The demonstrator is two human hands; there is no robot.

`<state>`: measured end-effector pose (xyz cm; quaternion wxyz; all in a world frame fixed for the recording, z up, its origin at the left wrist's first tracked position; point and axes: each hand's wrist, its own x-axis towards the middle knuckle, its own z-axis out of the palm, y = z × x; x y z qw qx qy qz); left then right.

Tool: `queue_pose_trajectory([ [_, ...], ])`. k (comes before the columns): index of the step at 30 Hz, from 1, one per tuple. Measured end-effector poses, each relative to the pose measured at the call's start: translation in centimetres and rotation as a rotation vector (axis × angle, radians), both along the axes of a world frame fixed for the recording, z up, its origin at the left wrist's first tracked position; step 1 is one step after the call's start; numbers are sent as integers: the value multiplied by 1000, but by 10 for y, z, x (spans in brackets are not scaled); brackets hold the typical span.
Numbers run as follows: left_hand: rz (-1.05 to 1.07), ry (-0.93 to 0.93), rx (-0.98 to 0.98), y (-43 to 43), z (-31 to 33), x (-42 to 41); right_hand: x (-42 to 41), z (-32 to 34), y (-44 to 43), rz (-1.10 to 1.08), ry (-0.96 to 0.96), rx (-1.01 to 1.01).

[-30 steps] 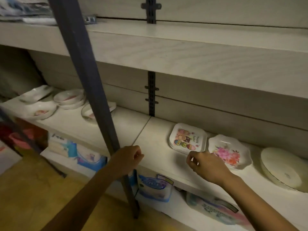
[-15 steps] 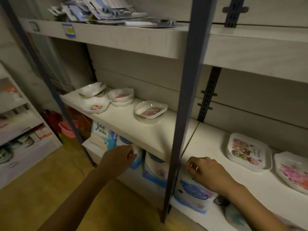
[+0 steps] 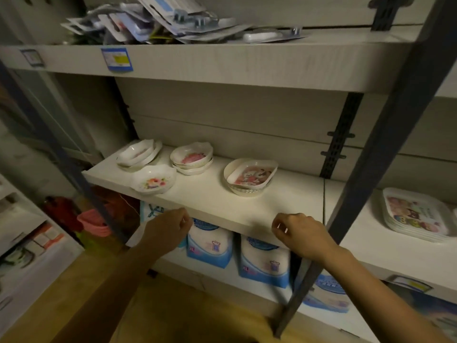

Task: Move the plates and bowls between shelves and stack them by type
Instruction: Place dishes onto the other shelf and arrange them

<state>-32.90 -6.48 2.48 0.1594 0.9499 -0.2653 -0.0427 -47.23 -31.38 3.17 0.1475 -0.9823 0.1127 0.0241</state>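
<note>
On the middle shelf (image 3: 210, 206) stand four groups of white dishes: a stack of oval bowls (image 3: 139, 153) at the back left, a single flowered bowl (image 3: 153, 180) in front of it, a stack of pink-patterned bowls (image 3: 191, 158), and a square cartoon dish sitting in a round bowl (image 3: 249, 177). A stack of square cartoon plates (image 3: 415, 214) lies on the right-hand shelf section. My left hand (image 3: 168, 229) and my right hand (image 3: 300, 235) hover at the shelf's front edge, both loosely curled and holding nothing.
A dark metal upright (image 3: 371, 157) slants across the right side in front of the shelves. Blue-and-white packages (image 3: 210, 246) fill the lower shelf. Packaged goods (image 3: 173, 23) pile on the top shelf. Pink and red items (image 3: 94, 225) sit low at the left.
My view has swung left, so the bowl shelf now sits in the middle and the cartoon plates at the far right. Both hands moved left along the shelf edge, still holding nothing.
</note>
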Motion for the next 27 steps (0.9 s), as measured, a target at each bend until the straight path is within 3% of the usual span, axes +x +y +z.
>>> queue_pose_trajectory([
  [9, -96, -9, 32, -26, -5, 103, 101, -13, -23, -374, -37, -3],
  [14, -197, -15, 54, -36, -7, 148, 153, -21, -40, -625, 52, 4],
  [19, -269, 41, 89, -44, -13, 177, 176, -33, -35, -682, 225, -65],
  [27, -412, 45, 75, -69, -17, 209, 180, -21, -26, -824, 236, -61],
])
